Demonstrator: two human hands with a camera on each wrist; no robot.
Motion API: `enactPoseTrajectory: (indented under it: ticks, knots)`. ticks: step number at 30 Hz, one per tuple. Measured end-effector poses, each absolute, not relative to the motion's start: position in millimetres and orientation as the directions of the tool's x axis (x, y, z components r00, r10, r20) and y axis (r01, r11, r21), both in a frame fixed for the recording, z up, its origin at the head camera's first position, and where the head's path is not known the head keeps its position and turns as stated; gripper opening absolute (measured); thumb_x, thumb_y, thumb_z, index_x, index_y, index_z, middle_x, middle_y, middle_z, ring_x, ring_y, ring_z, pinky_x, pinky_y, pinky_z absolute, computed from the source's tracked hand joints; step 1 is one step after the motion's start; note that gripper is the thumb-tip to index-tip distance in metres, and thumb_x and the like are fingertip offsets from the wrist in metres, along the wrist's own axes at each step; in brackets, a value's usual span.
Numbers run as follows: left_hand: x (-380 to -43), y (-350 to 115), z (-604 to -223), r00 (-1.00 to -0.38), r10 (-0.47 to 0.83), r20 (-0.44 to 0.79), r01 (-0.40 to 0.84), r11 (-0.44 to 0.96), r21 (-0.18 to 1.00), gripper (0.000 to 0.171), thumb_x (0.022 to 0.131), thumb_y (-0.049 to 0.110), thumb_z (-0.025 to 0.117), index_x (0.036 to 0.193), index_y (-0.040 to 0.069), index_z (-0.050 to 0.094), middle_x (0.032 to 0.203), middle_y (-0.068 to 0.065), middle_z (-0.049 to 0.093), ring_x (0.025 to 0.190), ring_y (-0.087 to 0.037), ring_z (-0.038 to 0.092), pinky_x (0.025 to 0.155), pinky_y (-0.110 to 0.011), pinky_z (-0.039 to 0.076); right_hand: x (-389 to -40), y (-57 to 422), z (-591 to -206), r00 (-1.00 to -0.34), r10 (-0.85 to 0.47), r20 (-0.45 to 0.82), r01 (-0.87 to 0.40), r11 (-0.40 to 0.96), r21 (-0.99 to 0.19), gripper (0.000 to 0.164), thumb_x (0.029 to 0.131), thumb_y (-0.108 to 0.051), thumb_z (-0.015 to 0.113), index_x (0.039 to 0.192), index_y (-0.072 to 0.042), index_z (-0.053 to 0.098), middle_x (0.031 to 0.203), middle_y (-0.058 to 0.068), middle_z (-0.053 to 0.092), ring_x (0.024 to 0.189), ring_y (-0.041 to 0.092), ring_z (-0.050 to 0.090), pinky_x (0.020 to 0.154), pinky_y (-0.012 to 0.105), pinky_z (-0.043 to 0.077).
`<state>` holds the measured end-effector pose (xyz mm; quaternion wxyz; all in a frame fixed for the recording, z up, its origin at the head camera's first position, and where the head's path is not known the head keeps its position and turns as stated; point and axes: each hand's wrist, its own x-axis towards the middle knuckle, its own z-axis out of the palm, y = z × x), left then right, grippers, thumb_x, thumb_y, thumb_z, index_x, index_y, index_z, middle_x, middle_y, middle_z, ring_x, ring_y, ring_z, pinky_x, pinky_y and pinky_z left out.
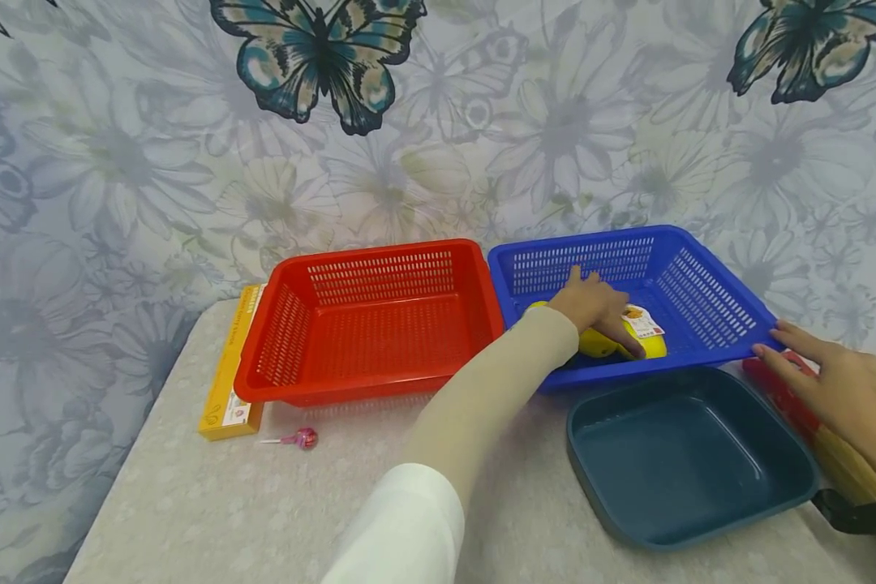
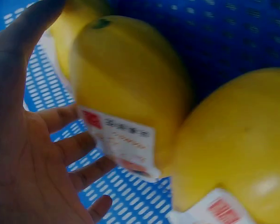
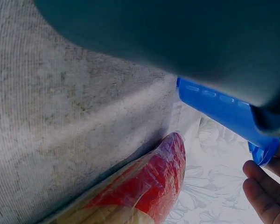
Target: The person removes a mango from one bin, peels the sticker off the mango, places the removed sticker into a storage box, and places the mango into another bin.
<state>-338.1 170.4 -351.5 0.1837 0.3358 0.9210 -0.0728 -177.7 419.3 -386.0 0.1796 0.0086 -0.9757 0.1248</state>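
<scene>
My left hand [image 1: 591, 307] reaches down into the blue basket [image 1: 715, 251], among yellow mangoes [image 1: 646, 345] that carry white labels. In the left wrist view, the spread fingers of the left hand [image 2: 42, 154] lie beside the labelled side of one mango [image 2: 130, 70], and the thumb stands apart from it. A second mango [image 2: 238, 135] sits close by, and another shows partly behind the thumb. At the blue basket's right front corner, my right hand [image 1: 839, 385] holds the rim, fingers and thumb on either side of it in the right wrist view.
A red basket [image 1: 394, 389] stands left of the blue one, with a yellow box [image 1: 229, 365] along its left side. In front lies a lollipop [image 1: 305, 439]. A dark teal pan [image 1: 689, 454] sits before the blue basket, beside a red-and-tan plastic-wrapped pack [image 3: 149, 182].
</scene>
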Motion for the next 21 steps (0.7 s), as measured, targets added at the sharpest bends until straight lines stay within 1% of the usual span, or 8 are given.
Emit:
enactPoseTrajectory:
  ticks: [2,4,8,9,11,14,18,21]
  knots:
    - [-338.5,168.3,-356.6,-0.714,0.588,-0.381,0.637,0.771,-0.004,0.097,0.076,0.086,0.052,0.156,0.039,0.028,0.153,0.014,0.039,0.144,-0.016,0.023,0.12,-0.048,-0.003,-179.4,418.2,-386.6,-0.931,0.022,0.364,-0.068,0.97,-0.234,0.064,0.099,-0.045,0.059,0.127,0.013,0.058,0.125,0.041,0.051,0.049,0.029,0.046,0.04,0.032,0.033]
    - [-338.7,167.8,-360.4,-0.715,0.59,-0.375,0.632,0.775,0.014,0.097,0.077,0.085,0.053,0.157,0.037,0.025,0.152,0.013,0.04,0.142,-0.016,0.026,0.12,-0.047,-0.002,-179.9,417.2,-387.0,-0.931,0.033,0.363,-0.059,0.969,-0.239,0.064,0.099,-0.045,0.06,0.128,0.013,0.058,0.126,0.04,0.051,0.059,0.045,0.056,0.049,0.042,0.049]
    - [-336.9,174.4,-359.6,-0.7,0.601,-0.386,0.641,0.767,0.033,0.099,0.079,0.083,0.053,0.16,0.038,0.016,0.155,0.014,0.035,0.143,-0.016,0.023,0.12,-0.046,-0.002,-174.2,421.0,-386.1,-0.926,0.069,0.371,-0.024,0.971,-0.239,0.07,0.099,-0.05,0.057,0.134,0.01,0.053,0.104,0.037,0.063,0.055,0.046,0.055,0.044,0.038,0.044]
    - [-336.3,176.8,-358.2,-0.695,0.603,-0.391,0.644,0.765,0.035,0.1,0.079,0.083,0.053,0.16,0.04,0.014,0.156,0.015,0.032,0.145,-0.017,0.021,0.12,-0.046,-0.003,-172.9,422.3,-386.0,-0.92,0.072,0.386,-0.027,0.969,-0.246,0.07,0.099,-0.05,0.057,0.134,0.011,0.053,0.104,0.037,0.063,0.055,0.048,0.056,0.043,0.037,0.046]
    - [-336.5,181.6,-356.7,-0.689,0.6,-0.407,0.643,0.765,0.039,0.099,0.079,0.083,0.053,0.159,0.043,0.01,0.158,0.017,0.028,0.147,-0.017,0.018,0.12,-0.047,-0.003,-171.4,425.2,-386.6,-0.902,0.064,0.426,-0.046,0.969,-0.244,0.071,0.099,-0.051,0.057,0.132,0.012,0.054,0.102,0.038,0.063,0.045,0.038,0.048,0.036,0.028,0.028]
    - [-337.8,186.2,-358.3,-0.688,0.584,-0.432,0.633,0.774,0.039,0.099,0.078,0.085,0.051,0.158,0.048,0.005,0.16,0.02,0.023,0.15,-0.018,0.012,0.12,-0.047,-0.004,-172.1,425.9,-388.3,-0.897,0.059,0.439,-0.054,0.969,-0.241,0.07,0.099,-0.051,0.056,0.13,0.012,0.056,0.101,0.039,0.063,0.042,0.036,0.045,0.035,0.029,0.027]
    - [-339.3,187.8,-365.1,-0.701,0.564,-0.436,0.619,0.785,0.02,0.098,0.078,0.085,0.05,0.157,0.049,0.005,0.159,0.02,0.024,0.15,-0.018,0.013,0.12,-0.049,-0.003,-173.9,423.0,-388.4,-0.933,0.084,0.35,0.001,0.974,-0.228,0.075,0.097,-0.055,0.056,0.137,0.008,0.05,0.088,0.04,0.062,0.044,0.037,0.046,0.042,0.047,0.043]
    - [-341.5,186.3,-367.8,-0.724,0.579,-0.374,0.628,0.778,-0.011,0.101,0.076,0.085,0.052,0.158,0.047,0.008,0.158,0.016,0.029,0.147,-0.018,0.021,0.12,-0.049,0.002,-175.3,418.8,-388.4,-0.935,0.071,0.349,-0.014,0.971,-0.237,0.072,0.097,-0.052,0.059,0.134,0.01,0.052,0.11,0.043,0.056,0.061,0.055,0.055,0.061,0.066,0.05]
